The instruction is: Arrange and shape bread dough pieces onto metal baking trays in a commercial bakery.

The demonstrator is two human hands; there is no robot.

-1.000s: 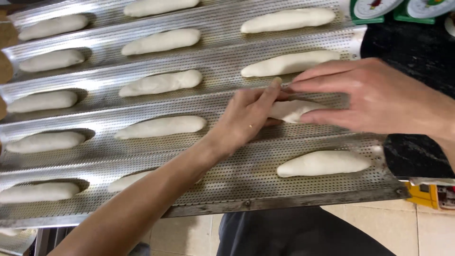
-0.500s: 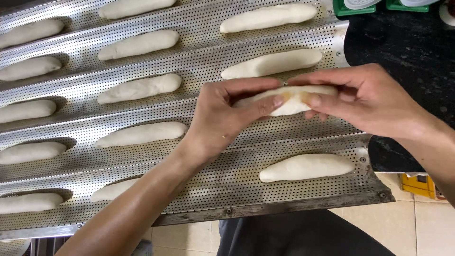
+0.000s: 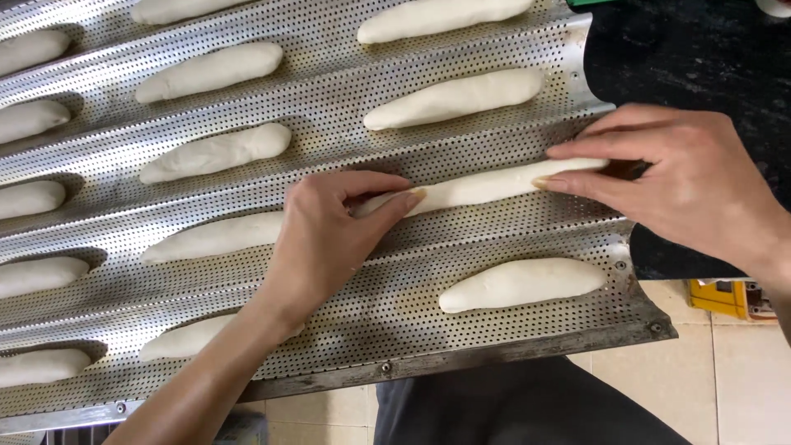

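1. The left hand [image 3: 329, 239] pinches the near end of a long dough stick [image 3: 482, 185] between thumb and fingertips; the right hand [image 3: 684, 177] pinches the far end the same way, thumb below and fingers on top
2. The dough stick lies stretched along a groove of the perforated metal tray [image 3: 346, 99], in the right column, between the loaf above [image 3: 453, 97] and the plumper loaf below [image 3: 521, 284]
3. To do this well, I would judge that both ends want a light, even pull, so the middle does not thin or tear
4. It should sit straight down the bottom of the groove, well apart from its neighbours, with its right end short of the tray's edge
5. The grip ought to open gently, since soft dough keeps finger dents
6. The stick looks pale, smooth and matt, thinner and longer than the other loaves, slightly flattened, with tapered ends
7. The tray overhangs a dark bench [image 3: 692, 58] at the right, tiled floor [image 3: 725, 371] showing below
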